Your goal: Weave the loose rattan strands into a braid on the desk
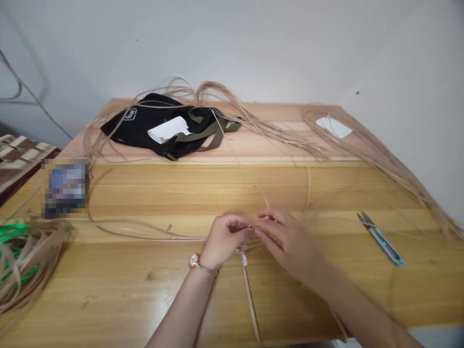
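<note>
My left hand [224,239], with a watch on its wrist, is curled shut on thin tan rattan strips [250,285] at the middle of the wooden table [145,270]. Touching it from the right, my right hand [286,237] pinches the same strips where they cross. One strip runs from the hands toward the table's near edge. Others fan out to the left and to the back right.
Blue thread snips [380,238] lie to the right. A black bag [166,124] with a white paper sits at the back. Long loose strips [384,159] trail along the right side. A coil of strips with green tie [21,256] is at the left edge.
</note>
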The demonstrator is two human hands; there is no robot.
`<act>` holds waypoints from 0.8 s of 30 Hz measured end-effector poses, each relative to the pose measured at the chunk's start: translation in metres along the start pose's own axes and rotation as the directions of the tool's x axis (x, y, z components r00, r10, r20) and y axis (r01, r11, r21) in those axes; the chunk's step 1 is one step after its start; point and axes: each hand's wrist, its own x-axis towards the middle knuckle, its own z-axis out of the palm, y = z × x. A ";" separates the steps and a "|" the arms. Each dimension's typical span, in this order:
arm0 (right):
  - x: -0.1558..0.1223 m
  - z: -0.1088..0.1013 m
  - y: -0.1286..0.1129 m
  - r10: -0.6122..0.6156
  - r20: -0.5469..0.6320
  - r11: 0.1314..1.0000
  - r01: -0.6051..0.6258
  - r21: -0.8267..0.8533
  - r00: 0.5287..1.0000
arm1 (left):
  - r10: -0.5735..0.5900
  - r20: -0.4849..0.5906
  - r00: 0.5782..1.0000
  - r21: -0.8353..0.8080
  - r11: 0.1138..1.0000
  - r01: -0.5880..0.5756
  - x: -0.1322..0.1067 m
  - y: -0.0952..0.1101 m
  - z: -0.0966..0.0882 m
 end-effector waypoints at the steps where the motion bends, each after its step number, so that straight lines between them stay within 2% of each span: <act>1: 0.002 0.006 0.004 0.031 0.023 0.999 -0.032 0.016 0.999 | -0.001 0.004 1.000 -0.005 1.000 0.001 0.000 0.000 0.000; 5: 0.004 0.017 0.019 0.069 0.143 0.982 -0.093 0.166 0.987 | 0.006 0.009 1.000 -0.011 1.000 -0.006 0.001 -0.002 -0.001; 7: 0.002 0.018 0.023 0.070 0.162 0.967 -0.106 0.230 0.984 | 0.008 0.012 1.000 -0.006 1.000 -0.008 0.001 -0.002 -0.002; 14: -0.005 0.027 0.025 0.112 0.042 0.944 -0.119 0.308 0.993 | 0.006 -0.009 1.000 -0.001 1.000 -0.006 0.001 -0.001 -0.001; 24: -0.008 0.027 0.034 -0.075 -0.060 0.950 0.090 0.300 0.995 | -0.001 0.004 1.000 0.058 0.998 0.001 0.000 0.003 -0.003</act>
